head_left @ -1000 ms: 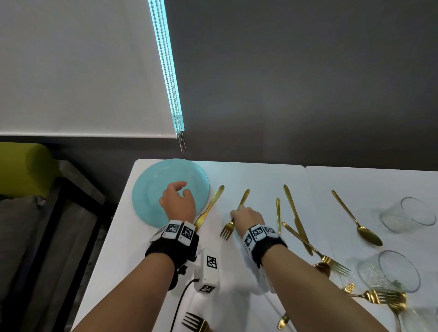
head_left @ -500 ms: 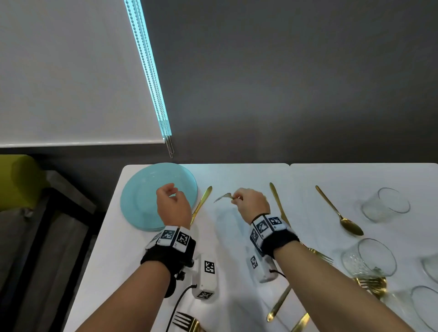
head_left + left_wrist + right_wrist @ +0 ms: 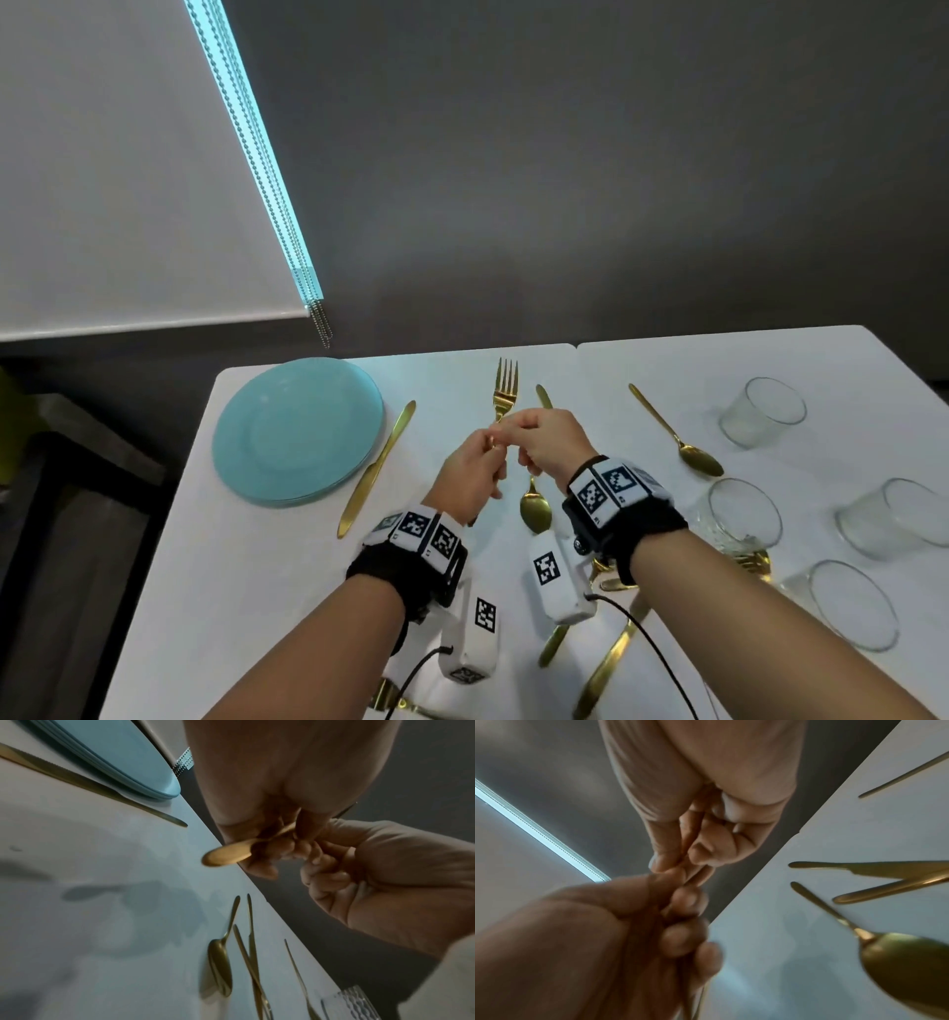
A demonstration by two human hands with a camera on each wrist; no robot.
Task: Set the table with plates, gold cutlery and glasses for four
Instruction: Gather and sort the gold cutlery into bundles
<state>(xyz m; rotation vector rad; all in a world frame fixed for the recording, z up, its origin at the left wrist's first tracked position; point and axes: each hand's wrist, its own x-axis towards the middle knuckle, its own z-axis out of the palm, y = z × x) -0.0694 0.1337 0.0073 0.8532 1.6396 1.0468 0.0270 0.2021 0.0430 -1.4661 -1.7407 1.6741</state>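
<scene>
Four clear glass tumblers sit at the right of the head view, all empty as far as can be seen: one upper right [image 3: 763, 411], one just below it [image 3: 744, 514], one at the right edge [image 3: 893, 516], one lower right [image 3: 852, 604]. The round turquoise plate [image 3: 298, 429] at the left of the white bench [image 3: 205, 565] has nothing on it, and a gold knife [image 3: 377, 467] lies just beside its right rim. In mid-frame both hands meet above the bench on one gold fork [image 3: 506, 393], tines pointing to the top of the frame. The left hand [image 3: 470, 480] has its fingers curled round the handle, whose end pokes out in the left wrist view [image 3: 226, 855]. The right hand [image 3: 547, 442] pinches the same handle higher up, other fingers tucked in. A gold spoon [image 3: 534, 506] lies on the bench between the wrists, and another gold spoon [image 3: 675, 431] lies right of centre.
</scene>
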